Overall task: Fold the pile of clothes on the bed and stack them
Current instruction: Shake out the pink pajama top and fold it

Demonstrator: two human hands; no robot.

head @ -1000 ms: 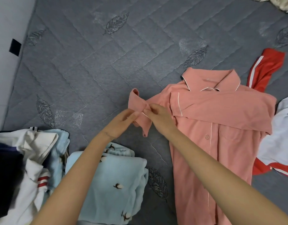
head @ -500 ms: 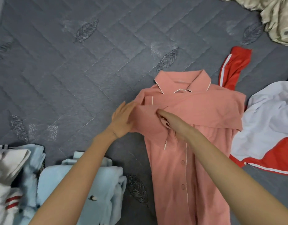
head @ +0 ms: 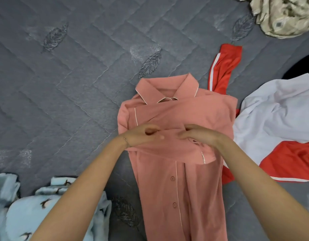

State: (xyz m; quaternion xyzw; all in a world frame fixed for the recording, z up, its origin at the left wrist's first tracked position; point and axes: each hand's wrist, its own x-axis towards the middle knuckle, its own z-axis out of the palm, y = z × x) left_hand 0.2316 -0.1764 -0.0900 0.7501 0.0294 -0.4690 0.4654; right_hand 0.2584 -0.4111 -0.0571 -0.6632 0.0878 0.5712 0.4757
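Observation:
A pink button-up shirt (head: 178, 188) with white piping lies face up on the grey quilted bed (head: 77, 87), collar pointing away from me. Both of its sleeves are folded across the chest. My left hand (head: 143, 135) and my right hand (head: 199, 136) rest side by side on the upper folded sleeve, fingers curled into the fabric. The cuff with its white trim lies just under my right wrist. My forearms hide part of the shirt's front.
Folded light blue patterned clothes (head: 45, 214) sit at the bottom left. A crumpled red and white garment (head: 279, 119) lies right of the shirt, touching it. Beige patterned fabric (head: 286, 16) lies at the top right corner, and something dark (head: 303, 66) at the right edge.
The left sleeve, held out beside the shirt a second ago, has been brought across the chest. Both hands moved right with it and now sit on the shirt's middle.

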